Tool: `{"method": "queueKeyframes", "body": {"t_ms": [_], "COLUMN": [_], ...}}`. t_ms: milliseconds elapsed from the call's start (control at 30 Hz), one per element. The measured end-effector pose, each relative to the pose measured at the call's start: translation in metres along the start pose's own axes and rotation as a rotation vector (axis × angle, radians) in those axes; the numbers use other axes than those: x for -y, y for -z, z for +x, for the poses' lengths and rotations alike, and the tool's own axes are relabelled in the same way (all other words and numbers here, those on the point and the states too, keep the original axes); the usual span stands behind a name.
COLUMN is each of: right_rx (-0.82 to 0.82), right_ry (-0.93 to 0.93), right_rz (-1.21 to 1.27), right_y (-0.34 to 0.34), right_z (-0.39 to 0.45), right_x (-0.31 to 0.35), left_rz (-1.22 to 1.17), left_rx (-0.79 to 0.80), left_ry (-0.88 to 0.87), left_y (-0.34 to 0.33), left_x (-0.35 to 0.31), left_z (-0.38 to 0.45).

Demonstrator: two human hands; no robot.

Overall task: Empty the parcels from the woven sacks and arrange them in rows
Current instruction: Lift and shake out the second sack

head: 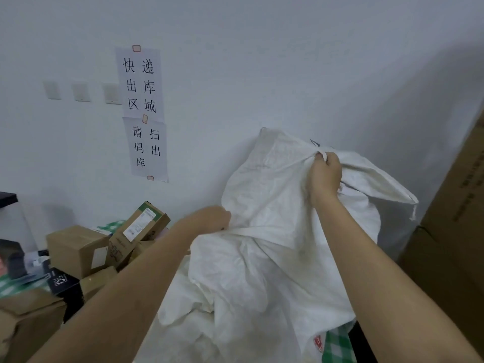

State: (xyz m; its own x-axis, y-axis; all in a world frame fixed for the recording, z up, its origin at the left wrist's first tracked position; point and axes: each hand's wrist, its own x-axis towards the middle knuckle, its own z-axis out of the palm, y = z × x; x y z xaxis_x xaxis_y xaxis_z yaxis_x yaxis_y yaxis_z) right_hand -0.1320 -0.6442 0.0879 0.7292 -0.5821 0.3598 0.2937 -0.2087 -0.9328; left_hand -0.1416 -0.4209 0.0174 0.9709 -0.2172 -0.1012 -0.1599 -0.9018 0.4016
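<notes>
A large white woven sack fills the middle of the view, held up against the wall, crumpled and bulging. My right hand grips a bunched fold near the sack's upper end. My left hand grips the sack's left edge lower down; its fingers are hidden by the fabric. Cardboard parcels lie piled at the left, one long box tilted with a white shipping label facing up. What is inside the sack is hidden.
A tall brown carton stands at the right edge. A black box and green-checked packages lie among the parcels. Paper signs and wall sockets are on the white wall behind.
</notes>
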Motion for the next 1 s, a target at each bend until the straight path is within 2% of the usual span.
{"method": "queueKeyframes", "body": {"t_ms": [100,267,367,533,700,833,900,1000], "right_rx": [-0.001,0.058,0.107,0.199,0.285,0.354,0.378,0.394], "right_ry": [-0.009,0.057,0.149,0.201,0.237,0.278,0.302,0.356], "right_rz": [0.2,0.401,0.47,0.483,0.479,0.451,0.344,-0.02], "right_y": [-0.003,-0.012,-0.008,0.006,0.007,0.002,0.003,0.008], "right_z": [-0.003,-0.016,-0.022,-0.019,-0.013,-0.009,-0.007,-0.007], "right_x": [0.008,0.022,0.024,0.029,0.038,0.042,0.041,0.044], "left_rz": [-0.113,-0.227,-0.26,-0.09,0.089,0.323,0.343,0.346], "left_rx": [-0.159,-0.218,-0.338,-0.457,-0.457,-0.558,-0.588,-0.659], "left_ry": [0.03,-0.227,-0.317,-0.461,-0.52,-0.516,-0.51,-0.469], "left_y": [0.015,0.025,0.035,0.068,0.106,0.122,0.121,0.118], "left_x": [-0.01,-0.049,-0.069,-0.08,-0.099,-0.11,-0.109,-0.1], "left_z": [0.006,0.026,0.033,0.033,0.037,0.036,0.036,0.036]}}
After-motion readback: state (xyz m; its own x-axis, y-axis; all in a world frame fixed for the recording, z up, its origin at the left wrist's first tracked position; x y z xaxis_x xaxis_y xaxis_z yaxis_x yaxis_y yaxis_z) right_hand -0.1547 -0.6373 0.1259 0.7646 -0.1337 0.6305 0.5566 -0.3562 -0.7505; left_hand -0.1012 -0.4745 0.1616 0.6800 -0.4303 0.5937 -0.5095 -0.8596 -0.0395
